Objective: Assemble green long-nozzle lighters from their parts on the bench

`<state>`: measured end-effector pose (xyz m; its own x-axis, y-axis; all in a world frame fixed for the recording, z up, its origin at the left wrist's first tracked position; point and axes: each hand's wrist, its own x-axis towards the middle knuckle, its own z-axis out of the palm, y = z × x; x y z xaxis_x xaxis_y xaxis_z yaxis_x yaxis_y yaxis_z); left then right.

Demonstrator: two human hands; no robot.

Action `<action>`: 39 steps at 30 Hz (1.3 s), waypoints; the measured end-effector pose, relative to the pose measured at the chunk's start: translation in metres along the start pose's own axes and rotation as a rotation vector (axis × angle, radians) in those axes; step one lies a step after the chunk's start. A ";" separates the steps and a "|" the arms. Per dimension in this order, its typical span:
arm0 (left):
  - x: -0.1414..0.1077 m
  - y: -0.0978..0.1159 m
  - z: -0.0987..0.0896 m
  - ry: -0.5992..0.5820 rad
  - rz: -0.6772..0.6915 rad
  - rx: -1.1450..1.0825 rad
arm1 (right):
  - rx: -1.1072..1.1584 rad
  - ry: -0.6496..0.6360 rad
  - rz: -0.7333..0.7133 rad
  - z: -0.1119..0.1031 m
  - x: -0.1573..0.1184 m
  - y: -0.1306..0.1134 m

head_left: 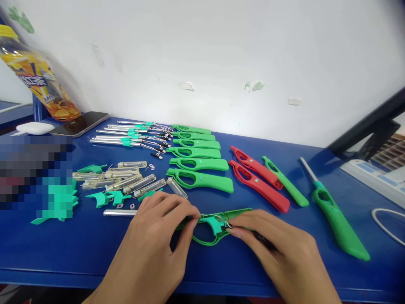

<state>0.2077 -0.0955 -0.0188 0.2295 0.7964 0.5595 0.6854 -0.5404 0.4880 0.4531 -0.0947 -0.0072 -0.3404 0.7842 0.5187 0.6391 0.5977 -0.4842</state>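
A green lighter casing half [205,242] lies inside-up at the table's front. In it sit a turquoise trigger [215,224] and thin wires [226,223]. My left hand [158,232] is closed, thumb and index finger pinching the casing's front end. A metal lighter tube [120,213] sticks out to the left from under that hand. My right hand [278,245] is closed too, its fingertips pinching the wires just right of the trigger. A black part [264,240] shows beneath its fingers. The casing's handle end is partly hidden by my right hand.
Behind lie green casing halves [202,181], metal tubes with wires [126,131] and clear fuel tanks [142,182]. Turquoise triggers [103,198] lie left. Red casings [262,185] and an assembled green lighter [338,223] lie right. A phone [84,123] and drink bottle [41,80] stand back left.
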 end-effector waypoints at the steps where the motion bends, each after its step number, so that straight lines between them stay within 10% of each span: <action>1: 0.000 0.000 0.000 0.003 0.000 -0.001 | 0.001 0.002 0.000 0.001 0.000 0.000; 39: -0.002 -0.003 0.001 -0.036 -0.049 0.008 | 0.089 -0.056 0.080 0.004 -0.012 0.007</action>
<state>0.2062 -0.0948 -0.0220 0.2204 0.8313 0.5103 0.7021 -0.4984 0.5085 0.4587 -0.0987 -0.0198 -0.3303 0.8366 0.4370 0.6025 0.5432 -0.5847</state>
